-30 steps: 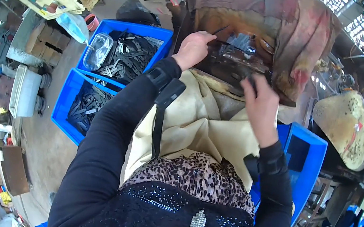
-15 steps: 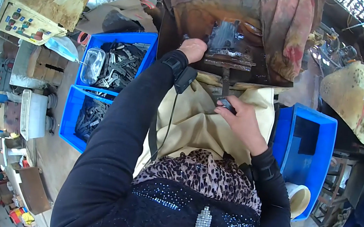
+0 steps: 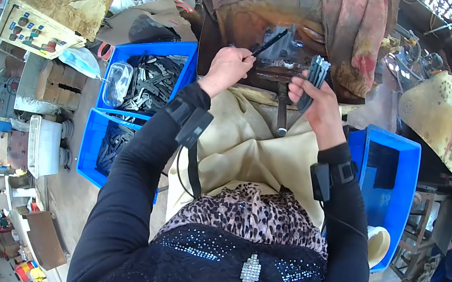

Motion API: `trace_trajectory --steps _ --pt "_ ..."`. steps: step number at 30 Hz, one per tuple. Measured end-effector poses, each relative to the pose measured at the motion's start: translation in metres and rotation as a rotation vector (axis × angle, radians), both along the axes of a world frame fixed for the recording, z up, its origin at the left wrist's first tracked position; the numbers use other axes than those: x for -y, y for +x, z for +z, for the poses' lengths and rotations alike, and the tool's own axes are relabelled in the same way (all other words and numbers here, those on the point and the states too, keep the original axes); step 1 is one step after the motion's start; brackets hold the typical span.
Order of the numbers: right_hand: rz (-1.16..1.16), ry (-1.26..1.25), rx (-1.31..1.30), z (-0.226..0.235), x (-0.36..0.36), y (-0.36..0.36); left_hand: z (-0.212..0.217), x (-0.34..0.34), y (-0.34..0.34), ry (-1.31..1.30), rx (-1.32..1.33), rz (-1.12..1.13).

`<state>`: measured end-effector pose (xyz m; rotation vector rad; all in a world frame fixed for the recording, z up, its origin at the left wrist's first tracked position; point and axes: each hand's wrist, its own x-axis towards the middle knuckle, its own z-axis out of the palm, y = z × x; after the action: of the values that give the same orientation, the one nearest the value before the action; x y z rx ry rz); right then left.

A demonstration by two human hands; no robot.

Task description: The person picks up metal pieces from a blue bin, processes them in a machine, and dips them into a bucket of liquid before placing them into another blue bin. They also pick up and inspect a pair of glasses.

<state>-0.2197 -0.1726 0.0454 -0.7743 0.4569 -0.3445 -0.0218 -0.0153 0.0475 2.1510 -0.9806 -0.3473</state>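
Observation:
My left hand is closed on a thin dark metal strip, whose far end reaches up and right over the metal fixture. A small stack of dark metal strips stands tilted up in my right hand, its fingers wrapped round the lower part. Between my hands, the fixture's bar handle points toward me, with neither hand on it. The fixture sits on a wet brown work surface; its inner parts are too blurred to make out.
Two blue bins on the left hold many flat metal pieces; a clear plastic container lies in the upper one. At right stands another blue bin beside a cream bucket. Stained cloth hangs around the fixture. A control box stands far left.
My right hand has left the handle, moved up and right, and now shows a stack of strips. My left hand has drawn back slightly from the fixture, with a strip now visible in it.

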Motion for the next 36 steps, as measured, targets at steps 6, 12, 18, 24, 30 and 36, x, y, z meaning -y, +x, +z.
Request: trace_trajectory --steps 6,12,18,24,30,36 --pt "-0.139 0.084 0.079 -0.009 -0.012 0.026 0.009 0.013 -0.043 -0.238 0.489 -0.084" --pt "-0.264 0.115 0.143 -0.007 -0.025 0.042 0.003 0.020 -0.081 -0.050 0.653 -0.150" --pt "-0.281 0.103 0.114 -0.009 -0.019 0.032 -0.003 0.008 -0.071 -0.244 0.568 -0.295" --pt "-0.121 -0.042 0.011 -0.008 -0.005 0.008 -0.006 -0.011 -0.039 -0.356 -0.082 -0.232" --pt "0.193 -0.778 -0.289 0.010 -0.032 -0.041 -0.028 -0.010 0.011 -0.132 0.062 -0.014" --pt "0.293 -1.107 -0.143 0.014 -0.065 -0.062 -0.061 0.031 0.044 0.023 0.389 -0.234"
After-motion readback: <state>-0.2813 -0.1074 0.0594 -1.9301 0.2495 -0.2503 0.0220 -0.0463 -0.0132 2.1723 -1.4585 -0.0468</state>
